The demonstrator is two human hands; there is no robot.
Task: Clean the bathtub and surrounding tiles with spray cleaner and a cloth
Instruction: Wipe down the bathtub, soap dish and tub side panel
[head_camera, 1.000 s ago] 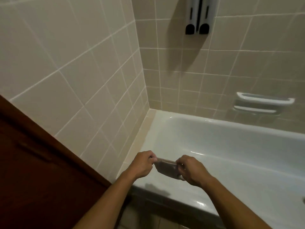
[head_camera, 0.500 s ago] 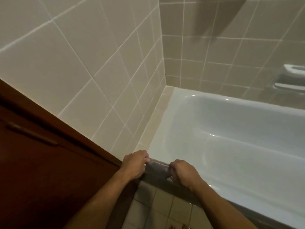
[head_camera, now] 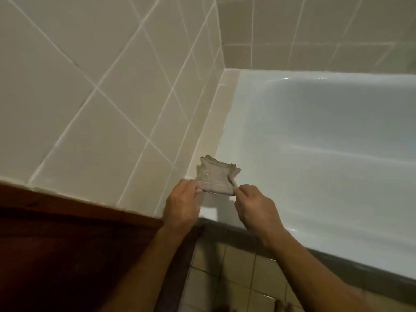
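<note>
So you've got the cloth (head_camera: 215, 177) stretched between both hands, up over the near-left corner of the tub (head_camera: 315, 140), right where the rim meets the wall tiles (head_camera: 94, 91). Your left hand (head_camera: 182, 204) is pinching its left edge, your right hand (head_camera: 256, 208) has the right edge pinched between curled fingers. The cloth's a small greyish folded thing, its top edge bunched and sticking up. It looks held in the air, not pressed on anything, though I can't tell that for sure. Dark wood door (head_camera: 67, 255) sits at lower left, floor tiles (head_camera: 225, 278) show below your arms, and the tub front has a dark strip along it
</note>
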